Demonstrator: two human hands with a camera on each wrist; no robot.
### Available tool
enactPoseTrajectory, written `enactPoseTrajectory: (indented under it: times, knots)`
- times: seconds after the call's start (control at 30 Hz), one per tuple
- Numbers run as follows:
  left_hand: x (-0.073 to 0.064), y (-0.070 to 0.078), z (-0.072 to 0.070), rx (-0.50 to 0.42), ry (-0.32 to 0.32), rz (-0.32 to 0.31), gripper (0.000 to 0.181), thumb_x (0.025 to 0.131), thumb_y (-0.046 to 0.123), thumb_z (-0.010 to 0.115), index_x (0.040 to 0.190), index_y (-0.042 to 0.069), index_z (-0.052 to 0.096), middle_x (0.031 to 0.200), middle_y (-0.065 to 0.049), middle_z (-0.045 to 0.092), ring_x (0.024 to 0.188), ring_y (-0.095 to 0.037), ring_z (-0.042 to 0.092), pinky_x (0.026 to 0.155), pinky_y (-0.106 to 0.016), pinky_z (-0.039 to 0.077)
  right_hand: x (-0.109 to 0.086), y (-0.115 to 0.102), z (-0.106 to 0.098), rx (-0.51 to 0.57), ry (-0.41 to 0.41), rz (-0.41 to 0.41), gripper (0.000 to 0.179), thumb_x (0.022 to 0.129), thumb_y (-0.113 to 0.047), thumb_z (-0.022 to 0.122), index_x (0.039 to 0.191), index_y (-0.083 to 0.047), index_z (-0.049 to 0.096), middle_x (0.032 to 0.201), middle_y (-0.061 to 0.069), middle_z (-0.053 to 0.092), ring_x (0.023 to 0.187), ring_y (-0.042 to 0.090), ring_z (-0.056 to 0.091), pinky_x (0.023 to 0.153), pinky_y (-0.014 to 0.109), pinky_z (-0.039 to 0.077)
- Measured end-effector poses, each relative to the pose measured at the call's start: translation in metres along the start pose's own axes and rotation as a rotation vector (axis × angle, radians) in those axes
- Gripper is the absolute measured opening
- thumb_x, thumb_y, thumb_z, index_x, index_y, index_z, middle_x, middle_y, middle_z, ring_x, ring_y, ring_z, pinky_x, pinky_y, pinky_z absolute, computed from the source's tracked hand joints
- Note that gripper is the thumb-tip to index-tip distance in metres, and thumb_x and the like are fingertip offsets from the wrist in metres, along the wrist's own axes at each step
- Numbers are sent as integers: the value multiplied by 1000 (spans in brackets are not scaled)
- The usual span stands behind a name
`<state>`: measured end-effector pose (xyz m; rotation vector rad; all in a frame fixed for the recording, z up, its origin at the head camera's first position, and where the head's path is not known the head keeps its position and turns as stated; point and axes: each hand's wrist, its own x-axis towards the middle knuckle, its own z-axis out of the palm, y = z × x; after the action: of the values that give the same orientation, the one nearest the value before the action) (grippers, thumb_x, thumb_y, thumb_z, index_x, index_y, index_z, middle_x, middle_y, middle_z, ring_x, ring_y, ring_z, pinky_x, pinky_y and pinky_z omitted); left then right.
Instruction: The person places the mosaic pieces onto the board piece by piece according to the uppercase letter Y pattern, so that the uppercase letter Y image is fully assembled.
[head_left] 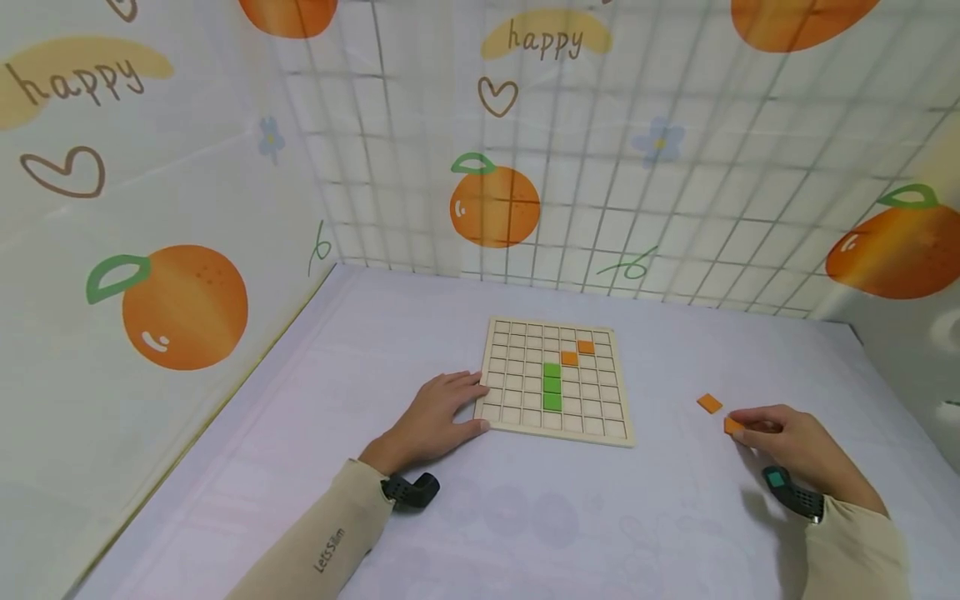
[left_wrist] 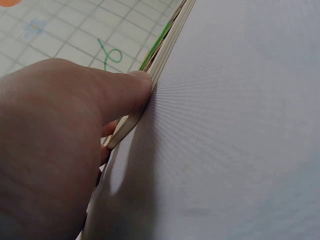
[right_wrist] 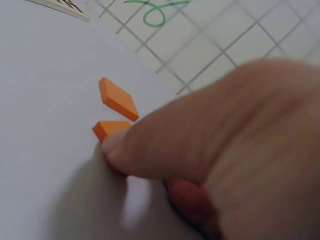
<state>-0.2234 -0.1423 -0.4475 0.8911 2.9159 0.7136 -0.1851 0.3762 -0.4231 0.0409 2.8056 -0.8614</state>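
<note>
A square wooden grid board (head_left: 517,407) lies on the table, with three green tiles (head_left: 552,386) in a column and two orange tiles (head_left: 570,358) set diagonally. Against the board's left edge and near-left corner rests my left hand (head_left: 431,417), its fingers extended; the left wrist view shows the thumb (left_wrist: 131,90) touching the board's rim (left_wrist: 161,60). To the right of the board, my right hand (head_left: 795,442) pinches an orange tile (right_wrist: 102,129) between thumb and fingers, low over the table. Just beyond it lies another loose orange tile (head_left: 709,403).
Pale lilac cloth covers the table (head_left: 600,517). Behind it rises a grid-lined backdrop (head_left: 420,167) printed with oranges, and a similar printed sheet (head_left: 67,433) closes the left side. Both wrists wear dark bands (head_left: 411,490).
</note>
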Motion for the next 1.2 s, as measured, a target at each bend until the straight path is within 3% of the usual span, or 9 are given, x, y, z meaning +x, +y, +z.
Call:
enactPoseTrajectory:
  times: [0.17, 0.43, 0.6, 0.83, 1.03, 1.2]
  knots:
    - [-2, -1, -1, 2, 2, 10, 58, 98, 45, 59, 146, 14, 53, 158, -4, 39, 147, -26, 30, 119, -48, 21, 2, 0, 6, 30, 21, -26, 54, 93, -42, 70, 123, 3, 63, 107, 12, 67, 94, 27, 56, 71, 30, 50]
    - [-3, -2, 0, 4, -2, -7, 59, 98, 46, 59, 147, 16, 52, 159, -3, 38, 147, -23, 29, 120, -45, 19, 7, -2, 12, 31, 72, -60, 36, 93, -29, 73, 115, -2, 64, 103, 10, 66, 91, 26, 55, 70, 29, 49]
    - [-3, -2, 2, 9, -2, -15, 59, 98, 47, 59, 147, 16, 53, 159, -2, 38, 147, -23, 29, 120, -45, 19, 6, -1, 14, 67, 97, -40, 37, 96, -32, 69, 117, -2, 64, 108, 14, 67, 94, 28, 54, 68, 25, 49]
    - [-3, -2, 1, 13, -13, -13, 59, 98, 47, 59, 148, 16, 52, 159, -3, 37, 148, -23, 28, 120, -45, 18, 5, -3, 19, 230, 196, 69, 49, 100, -39, 61, 129, 1, 58, 127, 24, 58, 102, 30, 49, 69, 21, 48]
    - [0, -2, 2, 28, -11, 1, 59, 98, 47, 58, 148, 16, 52, 159, -2, 37, 148, -21, 28, 120, -42, 17, 8, -13, 24, 367, 348, 137, 51, 99, -42, 61, 133, -4, 57, 113, 3, 64, 90, 22, 55, 66, 19, 50]
    - [1, -2, 2, 16, -2, 9, 58, 98, 47, 59, 147, 16, 52, 159, -2, 38, 147, -22, 29, 120, -43, 18, 10, -22, 25, 511, 434, 155, 37, 98, -36, 65, 126, -12, 62, 99, -13, 63, 80, 17, 59, 65, 19, 50]
